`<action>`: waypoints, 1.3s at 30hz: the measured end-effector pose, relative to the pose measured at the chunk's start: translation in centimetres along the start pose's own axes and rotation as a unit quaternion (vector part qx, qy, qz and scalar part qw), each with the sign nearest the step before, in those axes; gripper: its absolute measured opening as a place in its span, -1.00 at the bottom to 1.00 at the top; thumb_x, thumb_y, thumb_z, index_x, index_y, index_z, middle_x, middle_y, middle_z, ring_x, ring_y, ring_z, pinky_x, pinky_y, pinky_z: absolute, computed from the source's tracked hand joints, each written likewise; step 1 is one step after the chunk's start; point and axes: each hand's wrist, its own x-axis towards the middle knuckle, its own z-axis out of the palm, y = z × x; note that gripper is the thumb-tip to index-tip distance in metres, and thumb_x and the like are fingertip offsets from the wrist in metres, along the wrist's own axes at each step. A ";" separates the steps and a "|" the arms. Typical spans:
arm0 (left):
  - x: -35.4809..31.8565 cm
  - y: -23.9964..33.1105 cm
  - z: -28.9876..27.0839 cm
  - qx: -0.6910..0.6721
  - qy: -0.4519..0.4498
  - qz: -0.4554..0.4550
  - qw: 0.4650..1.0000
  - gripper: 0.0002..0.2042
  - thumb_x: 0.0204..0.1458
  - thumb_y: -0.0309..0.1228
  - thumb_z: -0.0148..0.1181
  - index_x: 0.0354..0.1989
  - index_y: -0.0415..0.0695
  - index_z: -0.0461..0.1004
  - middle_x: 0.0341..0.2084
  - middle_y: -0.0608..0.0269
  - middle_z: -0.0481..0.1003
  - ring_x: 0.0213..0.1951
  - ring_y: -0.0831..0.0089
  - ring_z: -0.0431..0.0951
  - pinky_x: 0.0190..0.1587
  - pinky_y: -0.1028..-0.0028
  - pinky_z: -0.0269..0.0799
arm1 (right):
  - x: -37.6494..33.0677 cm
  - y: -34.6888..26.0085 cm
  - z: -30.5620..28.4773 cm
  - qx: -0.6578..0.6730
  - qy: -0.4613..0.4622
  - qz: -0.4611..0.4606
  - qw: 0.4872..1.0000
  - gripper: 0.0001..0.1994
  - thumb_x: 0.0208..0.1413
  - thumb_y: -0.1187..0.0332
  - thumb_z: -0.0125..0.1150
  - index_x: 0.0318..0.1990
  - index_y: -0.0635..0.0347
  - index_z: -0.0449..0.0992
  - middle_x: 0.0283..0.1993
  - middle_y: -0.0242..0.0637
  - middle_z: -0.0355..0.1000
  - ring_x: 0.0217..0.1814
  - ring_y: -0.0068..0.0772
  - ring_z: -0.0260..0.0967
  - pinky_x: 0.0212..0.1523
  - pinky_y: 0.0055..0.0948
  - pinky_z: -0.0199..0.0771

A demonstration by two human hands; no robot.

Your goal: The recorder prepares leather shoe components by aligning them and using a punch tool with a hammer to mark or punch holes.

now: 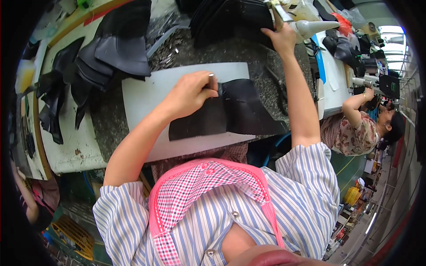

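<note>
Our left hand has its grip closed round a small metal-tipped tool, pressing it on the black leather piece lying just under the grip on a white board. Our right hand reaches far up the tabletop, its grip resting on a black pile; how tightly, we cannot tell.

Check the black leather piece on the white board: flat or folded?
Flat: the black leather piece lies spread on the white board, pressed by the left hand.
</note>
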 end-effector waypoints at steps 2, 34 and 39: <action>-0.4 0.2 -0.7 0.014 0.040 -0.031 0.999 -0.90 -0.24 -0.52 0.13 -0.57 -0.21 0.32 -0.43 0.13 0.34 -0.30 0.14 0.34 -0.24 0.33 0.24 | -0.2 -0.1 0.0 0.027 -0.004 0.032 0.999 -0.55 -0.44 0.08 0.35 -0.45 0.25 0.43 -0.50 -0.15 0.41 -0.44 -0.12 0.36 -0.42 -0.27 0.33; -2.6 3.9 -8.8 0.149 0.343 0.140 0.917 -0.93 -0.11 -0.52 0.11 -0.41 -0.17 0.40 -0.43 0.26 0.49 -0.41 0.57 0.46 -0.32 0.65 0.31 | 0.2 -3.9 -6.3 0.216 0.120 -0.043 0.968 -0.84 -0.24 0.35 0.30 -0.51 0.22 0.49 -0.61 -0.48 0.39 -0.50 -0.60 0.32 -0.35 -0.57 0.30; -2.8 5.3 -8.5 -0.113 0.415 0.126 0.894 -0.83 0.01 -0.43 0.00 -0.29 -0.28 0.35 -0.31 0.04 0.44 -0.30 0.44 0.46 -0.23 0.58 0.34 | -2.2 -8.6 -12.9 0.451 -0.066 -0.027 0.890 -0.83 -0.29 0.51 0.23 -0.64 0.20 0.30 -0.68 -0.50 0.23 -0.64 -0.63 0.15 -0.62 -0.55 0.15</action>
